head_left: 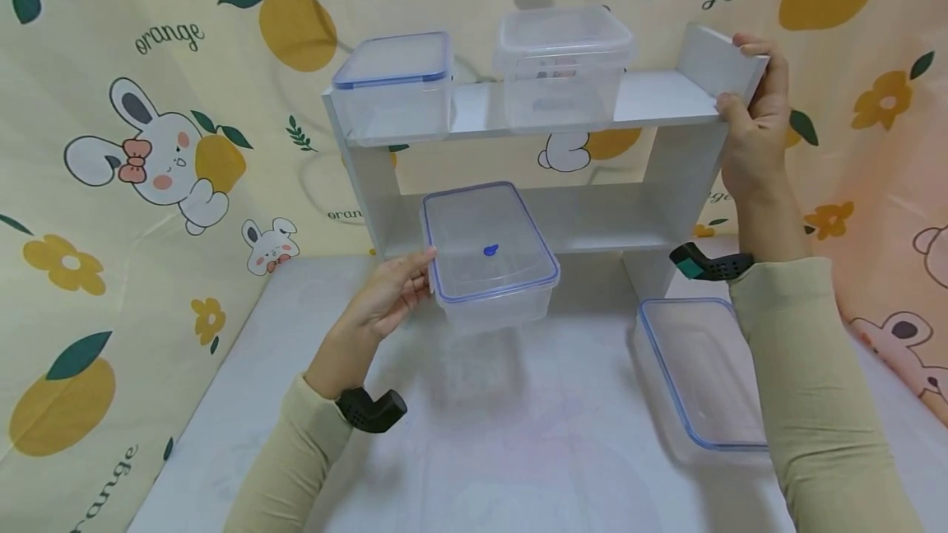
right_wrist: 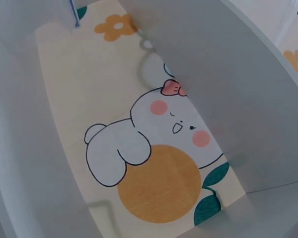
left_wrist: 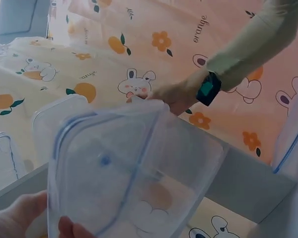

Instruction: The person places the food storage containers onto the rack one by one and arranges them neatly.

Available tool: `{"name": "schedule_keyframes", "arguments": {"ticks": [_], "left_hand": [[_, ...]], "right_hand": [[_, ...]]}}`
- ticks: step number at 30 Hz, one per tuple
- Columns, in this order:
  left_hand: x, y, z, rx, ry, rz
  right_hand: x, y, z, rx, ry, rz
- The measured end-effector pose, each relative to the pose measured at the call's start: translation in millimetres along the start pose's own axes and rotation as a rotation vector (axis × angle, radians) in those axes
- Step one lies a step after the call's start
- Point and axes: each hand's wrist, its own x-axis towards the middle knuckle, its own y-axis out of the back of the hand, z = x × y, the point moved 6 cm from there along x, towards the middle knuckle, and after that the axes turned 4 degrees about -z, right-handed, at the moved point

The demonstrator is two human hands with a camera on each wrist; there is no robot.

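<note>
A clear plastic food container [head_left: 489, 245] with a blue-edged lid is held up in front of the white shelf [head_left: 600, 216], tilted so its lid faces the head camera. My left hand [head_left: 385, 298] grips its left side, thumb near the lid's edge. In the left wrist view, fingers [left_wrist: 72, 229] overlap the near side of this container [left_wrist: 107, 183]. At the upper right, my right hand [head_left: 759, 130] holds the shelf's short upright end panel [head_left: 718, 64], thumb in front and fingers over the top. The right wrist view shows the shelf's inside boards [right_wrist: 223, 74]; the hand is outside that view.
On the shelf's top board stand a blue-edged clear container [head_left: 392, 93] at the left and a clear-lidded one [head_left: 566, 64] in the middle. Another blue-edged container [head_left: 696, 377] sits on the white table [head_left: 459, 475], partly behind the right sleeve. Patterned cloth [head_left: 178, 270] hangs behind.
</note>
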Motion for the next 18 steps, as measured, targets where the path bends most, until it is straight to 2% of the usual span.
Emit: {"name": "schedule_keyframes", "arguments": {"ticks": [13, 18], "left_hand": [[7.1, 4.5, 0.6, -0.158, 0.000, 0.034], [10.1, 5.7, 2.4, -0.233, -0.036, 0.031]], "right_hand": [[-0.2, -0.3, -0.7, 0.022, -0.005, -0.005], [-0.4, 0.2, -0.2, 0.005, -0.010, 0.002]]}}
